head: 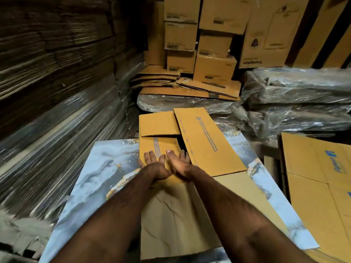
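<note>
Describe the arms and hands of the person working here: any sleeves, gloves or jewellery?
The left forearm and right forearm are bare down to the picture's lower edge, with no sleeve showing. The left hand and right hand wear no gloves, and no watch, bracelet or ring shows. The fingernails look short and unpainted.

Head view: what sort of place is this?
Probably a carton storeroom or packaging warehouse: stacked boxes at the back, plastic-wrapped cardboard bundles on the right, and tall flat-sheet stacks along the left.
</note>
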The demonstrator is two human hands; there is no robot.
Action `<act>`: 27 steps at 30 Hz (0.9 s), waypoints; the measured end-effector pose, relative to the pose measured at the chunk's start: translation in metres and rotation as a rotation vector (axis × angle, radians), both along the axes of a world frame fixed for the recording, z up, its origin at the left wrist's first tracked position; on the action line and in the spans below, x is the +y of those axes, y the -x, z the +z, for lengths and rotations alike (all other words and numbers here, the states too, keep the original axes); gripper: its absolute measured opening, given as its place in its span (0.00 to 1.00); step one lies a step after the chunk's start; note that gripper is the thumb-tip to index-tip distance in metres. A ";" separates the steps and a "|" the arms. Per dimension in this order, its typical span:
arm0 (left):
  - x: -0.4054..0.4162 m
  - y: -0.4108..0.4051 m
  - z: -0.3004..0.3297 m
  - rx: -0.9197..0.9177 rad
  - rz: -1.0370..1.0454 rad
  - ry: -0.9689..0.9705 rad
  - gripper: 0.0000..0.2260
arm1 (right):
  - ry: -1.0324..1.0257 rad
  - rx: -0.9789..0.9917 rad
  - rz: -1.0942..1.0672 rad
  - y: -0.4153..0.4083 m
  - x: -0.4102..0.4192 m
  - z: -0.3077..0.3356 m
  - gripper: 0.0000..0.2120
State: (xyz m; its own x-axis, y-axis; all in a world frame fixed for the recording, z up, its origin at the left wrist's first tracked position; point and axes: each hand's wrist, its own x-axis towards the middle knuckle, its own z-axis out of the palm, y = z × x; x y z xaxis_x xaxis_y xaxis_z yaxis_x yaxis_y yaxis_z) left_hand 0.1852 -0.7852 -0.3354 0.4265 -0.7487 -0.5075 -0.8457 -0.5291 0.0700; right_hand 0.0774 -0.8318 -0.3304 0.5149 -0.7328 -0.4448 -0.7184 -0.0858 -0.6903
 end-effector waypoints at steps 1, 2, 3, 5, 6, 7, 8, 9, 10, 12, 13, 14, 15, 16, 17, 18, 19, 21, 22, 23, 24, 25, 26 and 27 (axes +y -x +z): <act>-0.003 0.000 0.001 -0.003 0.006 -0.020 0.43 | 0.050 0.008 0.000 -0.001 -0.001 -0.005 0.34; -0.006 0.001 0.002 -0.011 0.014 -0.036 0.43 | 0.116 0.004 0.002 -0.002 -0.004 -0.008 0.34; -0.009 0.002 0.003 -0.021 0.021 -0.048 0.43 | 0.173 -0.008 -0.003 -0.004 -0.008 -0.009 0.33; -0.019 0.007 0.008 -0.040 0.018 -0.066 0.43 | 0.244 -0.027 -0.040 -0.007 -0.017 -0.005 0.32; -0.025 0.011 0.010 -0.039 0.005 -0.076 0.43 | 0.271 -0.013 -0.048 -0.006 -0.023 -0.001 0.33; -0.032 0.015 0.012 -0.031 -0.009 -0.079 0.44 | 0.304 0.010 -0.039 -0.005 -0.031 0.003 0.35; -0.039 0.019 0.016 -0.017 -0.026 -0.075 0.46 | 0.334 0.032 -0.023 -0.003 -0.039 0.007 0.37; -0.047 0.024 0.019 -0.002 -0.044 -0.065 0.46 | 0.372 0.042 -0.014 0.002 -0.048 0.012 0.38; -0.055 0.029 0.020 0.011 -0.065 -0.054 0.46 | 0.432 0.050 -0.006 0.009 -0.057 0.017 0.37; -0.070 0.039 0.019 0.022 -0.099 -0.043 0.44 | 0.601 0.076 0.011 0.029 -0.075 0.029 0.35; -0.076 0.043 0.015 0.012 -0.105 -0.041 0.43 | 0.692 0.082 0.009 0.040 -0.084 0.036 0.34; -0.082 0.047 0.009 -0.005 -0.103 -0.039 0.42 | 0.783 0.089 -0.003 0.052 -0.095 0.042 0.33; -0.086 0.049 0.002 -0.022 -0.096 -0.034 0.42 | 0.862 0.108 -0.020 0.063 -0.108 0.047 0.32; -0.090 0.051 -0.005 -0.034 -0.086 -0.028 0.42 | 0.920 0.146 -0.037 0.074 -0.121 0.050 0.32; -0.093 0.052 -0.010 -0.044 -0.076 -0.026 0.43 | 0.952 0.202 -0.050 0.085 -0.134 0.050 0.32; -0.096 0.054 -0.015 -0.053 -0.068 -0.026 0.43 | 0.954 0.270 -0.057 0.098 -0.148 0.046 0.33; -0.097 0.055 -0.018 -0.063 -0.067 -0.027 0.43 | 0.928 0.340 -0.061 0.109 -0.160 0.041 0.34; -0.099 0.055 -0.023 -0.075 -0.064 -0.029 0.43 | 0.803 0.452 -0.068 0.128 -0.178 0.024 0.37; -0.100 0.055 -0.026 -0.074 -0.060 -0.031 0.43 | 0.715 0.483 -0.061 0.134 -0.184 0.015 0.39; -0.099 0.054 -0.027 -0.073 -0.058 -0.032 0.43 | 0.615 0.500 -0.039 0.137 -0.189 0.006 0.42; -0.099 0.053 -0.031 -0.070 -0.052 -0.035 0.43 | 0.516 0.498 -0.007 0.137 -0.191 -0.005 0.44; -0.098 0.051 -0.032 -0.067 -0.049 -0.027 0.43 | 0.451 0.486 0.019 0.137 -0.189 -0.013 0.47; -0.098 0.050 -0.035 -0.068 -0.047 -0.015 0.42 | 0.420 0.463 0.033 0.136 -0.186 -0.023 0.49; -0.100 0.049 -0.036 -0.074 -0.047 -0.004 0.43 | 0.419 0.427 0.027 0.137 -0.184 -0.031 0.51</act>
State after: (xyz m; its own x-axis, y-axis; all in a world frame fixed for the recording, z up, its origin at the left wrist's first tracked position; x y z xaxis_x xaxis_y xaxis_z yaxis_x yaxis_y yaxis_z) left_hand 0.1359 -0.8853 -0.3717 0.4275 -0.7666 -0.4791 -0.8722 -0.4892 0.0045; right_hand -0.0599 -1.0161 -0.3614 0.3754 -0.8795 -0.2925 -0.9186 -0.3109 -0.2441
